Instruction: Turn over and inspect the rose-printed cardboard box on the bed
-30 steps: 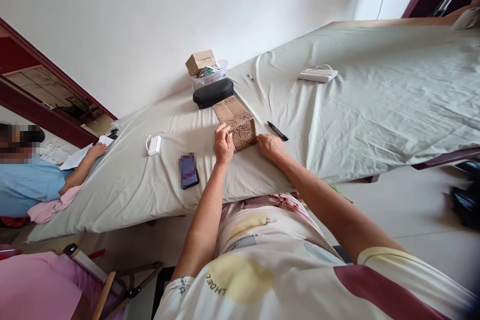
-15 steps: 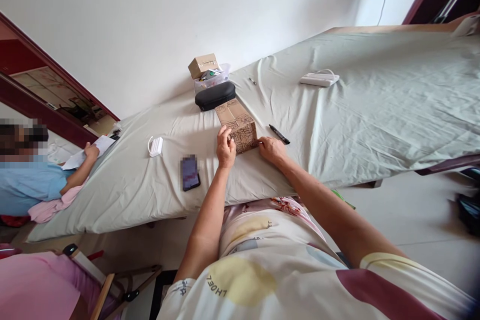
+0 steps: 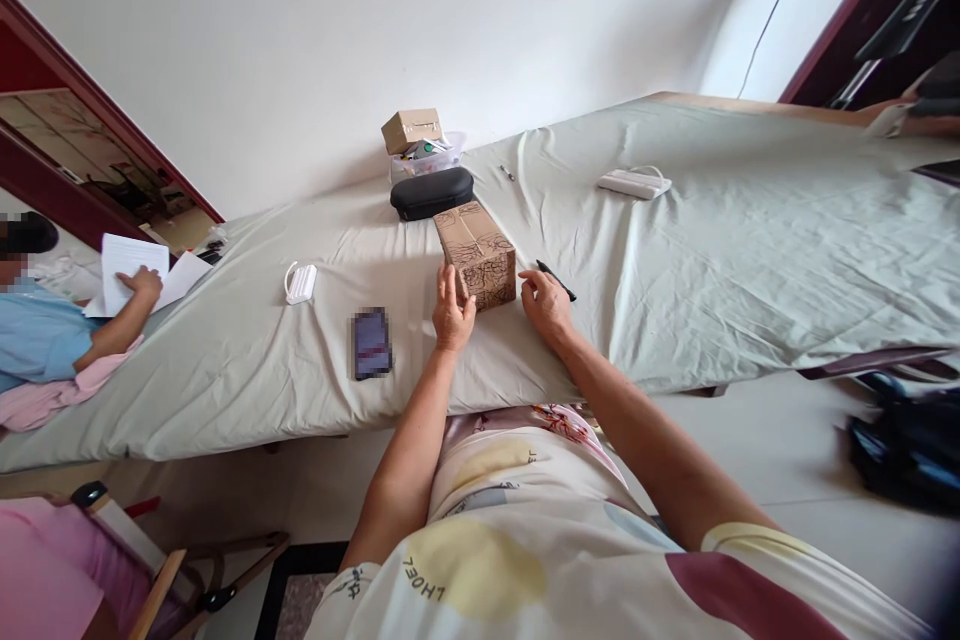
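Note:
A brown cardboard box (image 3: 475,251) with dark line drawings on its near face lies on the sheet-covered bed (image 3: 735,250). My left hand (image 3: 452,310) rests against the box's near left corner, fingers stretched up along it, holding nothing. My right hand (image 3: 546,304) lies on the sheet just right of the box, fingers loosely curled and apart from it, beside a black marker pen (image 3: 556,280).
A black case (image 3: 432,192), a small box on a clear tub (image 3: 411,130), a white power strip (image 3: 634,183), a white clip-like thing (image 3: 300,282) and a phone (image 3: 370,343) lie on the bed. At the left, another person's hand (image 3: 142,282) holds papers.
My hands came off the box's near face; the left now rests flat at its corner, the right drew back toward the pen. The person at the left lifted papers.

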Demonstrator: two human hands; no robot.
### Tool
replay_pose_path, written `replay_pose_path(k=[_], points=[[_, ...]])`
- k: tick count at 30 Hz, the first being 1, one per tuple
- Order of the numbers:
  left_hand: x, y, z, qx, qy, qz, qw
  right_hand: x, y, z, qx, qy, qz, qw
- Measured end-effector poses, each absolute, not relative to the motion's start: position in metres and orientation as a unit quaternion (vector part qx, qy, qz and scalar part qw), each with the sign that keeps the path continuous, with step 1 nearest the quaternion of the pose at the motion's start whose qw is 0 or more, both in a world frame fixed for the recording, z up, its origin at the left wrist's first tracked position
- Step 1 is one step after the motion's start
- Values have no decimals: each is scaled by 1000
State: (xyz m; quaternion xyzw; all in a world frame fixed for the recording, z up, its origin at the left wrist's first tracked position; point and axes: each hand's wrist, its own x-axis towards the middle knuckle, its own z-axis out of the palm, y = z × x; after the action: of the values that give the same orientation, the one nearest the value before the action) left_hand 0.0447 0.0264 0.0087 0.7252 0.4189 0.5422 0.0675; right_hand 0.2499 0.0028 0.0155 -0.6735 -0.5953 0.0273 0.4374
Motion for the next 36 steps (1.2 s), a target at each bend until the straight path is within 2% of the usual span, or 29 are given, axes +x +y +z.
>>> replay_pose_path(k=[5, 11, 14, 18, 27, 33, 36], points=[[38, 23, -2, 692, 490, 528, 53, 270, -1, 15, -731, -532, -31, 426], [37, 13, 11, 753, 576, 317, 35, 280, -3, 11, -766, -553, 24, 325], [40, 8, 19, 768, 584, 262, 31, 272, -4, 13, -764, -567, 48, 304], [40, 5, 24, 768, 591, 242, 32, 268, -1, 12, -755, -549, 64, 352], [36, 6, 23, 775, 581, 247, 35, 255, -5, 21, -649, -496, 37, 576], [35, 1, 27, 768, 597, 227, 40, 223, -42, 26, -492, -630, -60, 598], [35, -1, 30, 767, 601, 220, 43, 204, -62, 24, -439, -695, -69, 566]])
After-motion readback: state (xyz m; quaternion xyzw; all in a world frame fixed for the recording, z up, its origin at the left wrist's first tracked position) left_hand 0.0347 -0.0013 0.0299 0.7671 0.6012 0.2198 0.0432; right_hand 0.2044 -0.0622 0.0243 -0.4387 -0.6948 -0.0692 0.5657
